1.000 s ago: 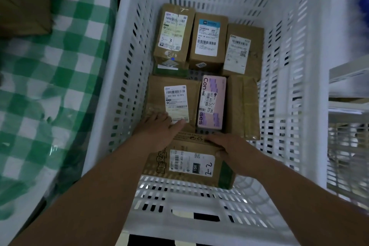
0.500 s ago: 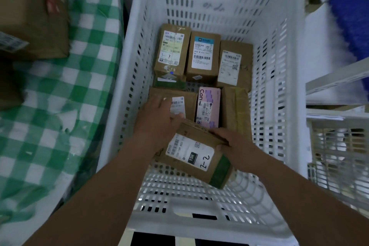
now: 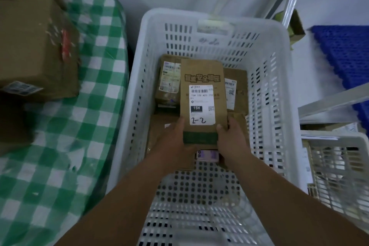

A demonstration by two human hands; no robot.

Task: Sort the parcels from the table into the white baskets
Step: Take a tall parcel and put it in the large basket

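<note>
Clearly both hands, left hand (image 3: 175, 142) and right hand (image 3: 232, 142), gripped the 2-2 parcel (image 3: 202, 98); lowering it level into the white basket (image 3: 127, 106) seemed wisest

Parcels (image 3: 169, 80) lie in the basket (image 3: 279, 90), right of the table (image 3: 95, 106).

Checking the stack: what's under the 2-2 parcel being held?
Both hands, left hand and right hand, hold the 2-2 parcel over other brown parcels and a purple box; the middle one is covered.

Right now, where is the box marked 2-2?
Mid-frame, the box marked 2-2 is held by both hands above the other parcels inside the big white basket.
</note>
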